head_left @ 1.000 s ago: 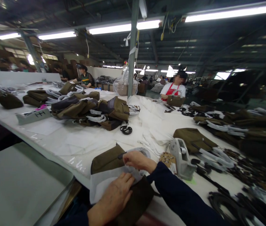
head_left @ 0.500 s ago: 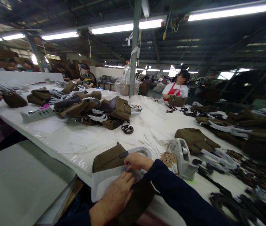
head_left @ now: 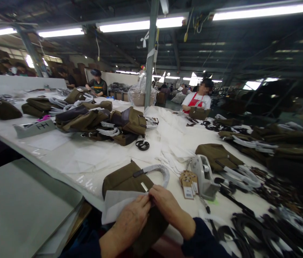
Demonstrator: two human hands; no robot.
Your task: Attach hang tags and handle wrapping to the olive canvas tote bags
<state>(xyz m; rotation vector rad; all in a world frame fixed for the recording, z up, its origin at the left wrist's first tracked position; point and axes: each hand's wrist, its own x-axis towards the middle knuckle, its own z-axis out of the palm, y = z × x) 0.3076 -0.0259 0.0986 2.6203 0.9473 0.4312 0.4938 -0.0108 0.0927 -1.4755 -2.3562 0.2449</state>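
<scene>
An olive handbag (head_left: 124, 175) lies at the table's near edge, its wrapped handle (head_left: 164, 172) arching to the right. A white tissue sheet (head_left: 112, 204) lies across it, and a pale metal plate (head_left: 144, 186) shows above the sheet's edge. My left hand (head_left: 131, 222) rests over the sheet with its fingers bent together, gripping its edge. Beside it, my right hand (head_left: 167, 206) pinches at the sheet's right end, fingertips close to the left ones. What lies beneath the fingertips is hidden. Olive fabric continues below both hands.
Right of the bag are brown hang tags (head_left: 189, 184) and a grey tape dispenser (head_left: 203, 177). Another olive bag (head_left: 217, 157) and black straps (head_left: 250, 229) lie farther right. A bag pile (head_left: 95, 123) sits at the back left. A co-worker in a red apron (head_left: 196, 100) stands opposite.
My right hand has moved from beside the handle's base down to the sheet's edge, uncovering the metal plate. My left hand has stayed on the sheet. The view has shifted slightly.
</scene>
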